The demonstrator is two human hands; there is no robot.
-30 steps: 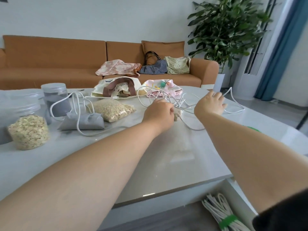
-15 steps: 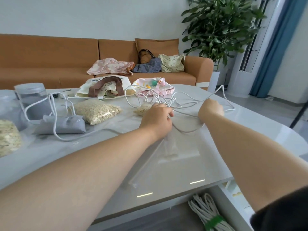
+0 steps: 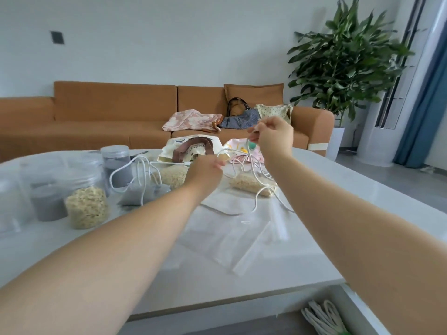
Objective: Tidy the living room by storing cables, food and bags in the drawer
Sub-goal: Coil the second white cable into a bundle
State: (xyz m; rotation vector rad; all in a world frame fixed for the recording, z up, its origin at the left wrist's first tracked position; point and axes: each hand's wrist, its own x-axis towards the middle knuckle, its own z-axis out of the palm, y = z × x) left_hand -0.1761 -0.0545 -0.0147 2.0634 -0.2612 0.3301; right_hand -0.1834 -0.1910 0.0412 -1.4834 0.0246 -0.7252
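Observation:
A loose white cable trails over the white table. My right hand pinches one stretch of it, raised above the table. My left hand grips another stretch lower down, close to the tabletop. A second white cable lies draped over a grey pouch. Clear bags of oats lie under the cable. A cream tote bag with brown handles and a pink patterned bag sit at the table's far side. The open drawer at bottom right holds a bundled white cable.
Jars of oats and grey powder stand at the table's left. Empty clear zip bags lie in the middle. More bags rest on the orange sofa. A potted plant stands at the right.
My right hand has lifted off the table with the cable pinched in it. My left hand has shifted left and slightly up, holding the cable. The view has tilted upward.

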